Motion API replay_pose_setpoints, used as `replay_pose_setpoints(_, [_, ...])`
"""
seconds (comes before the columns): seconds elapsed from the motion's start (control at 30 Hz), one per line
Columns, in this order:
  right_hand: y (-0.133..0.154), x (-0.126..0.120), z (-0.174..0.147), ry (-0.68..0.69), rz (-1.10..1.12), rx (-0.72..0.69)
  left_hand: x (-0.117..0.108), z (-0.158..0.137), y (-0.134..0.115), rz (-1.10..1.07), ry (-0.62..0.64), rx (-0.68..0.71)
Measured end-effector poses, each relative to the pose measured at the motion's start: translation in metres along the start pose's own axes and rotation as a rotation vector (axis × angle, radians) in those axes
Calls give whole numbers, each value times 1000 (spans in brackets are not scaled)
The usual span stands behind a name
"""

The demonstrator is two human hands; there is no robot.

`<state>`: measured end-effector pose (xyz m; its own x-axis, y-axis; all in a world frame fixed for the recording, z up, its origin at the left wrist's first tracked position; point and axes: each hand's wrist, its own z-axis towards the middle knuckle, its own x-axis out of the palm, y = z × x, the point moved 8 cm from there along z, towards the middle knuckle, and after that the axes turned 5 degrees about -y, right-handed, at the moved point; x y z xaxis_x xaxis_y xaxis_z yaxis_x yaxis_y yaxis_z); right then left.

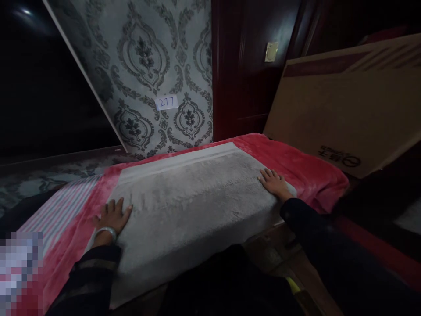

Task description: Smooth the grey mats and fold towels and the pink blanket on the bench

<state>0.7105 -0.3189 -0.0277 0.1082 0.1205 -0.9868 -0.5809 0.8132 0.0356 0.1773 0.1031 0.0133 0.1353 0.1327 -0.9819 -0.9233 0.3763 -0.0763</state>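
A light grey towel (197,202) with a paler band along its far side lies spread over a pink blanket (296,162). Its near side hangs down over the front edge. My left hand (113,216), with a pale bracelet (107,231) at the wrist, rests flat on the towel's left edge, fingers spread. At the towel's right edge, my right hand (273,182) lies flat, its fingers stretched out. Neither hand grips anything. Small wrinkles show in the towel close to my left hand.
Striped cloth (70,202) covers the left end. A large cardboard box (348,101) leans at the back right, before a dark red door (245,87). Patterned wallpaper (144,57) with a label (166,102) reading 277 is behind. A dark screen (49,96) stands at left.
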Motion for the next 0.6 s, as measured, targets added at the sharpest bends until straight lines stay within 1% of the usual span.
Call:
replay_pose_setpoints(0.13, [-5,1,-6,-11,-1,-1,2,-3,1,14,10,16])
replay_pose_setpoints(0.23, [-13,1,-12,-19,23,-2,4,-10,5,31,33,35])
replay_pose_setpoints(0.4, [-22,0,-23,-39,38,19,7,-32,11,80,89,41])
replay_pose_setpoints(0.6, [-29,3,-34,-84,40,-3,-2,-62,9,137,96,11])
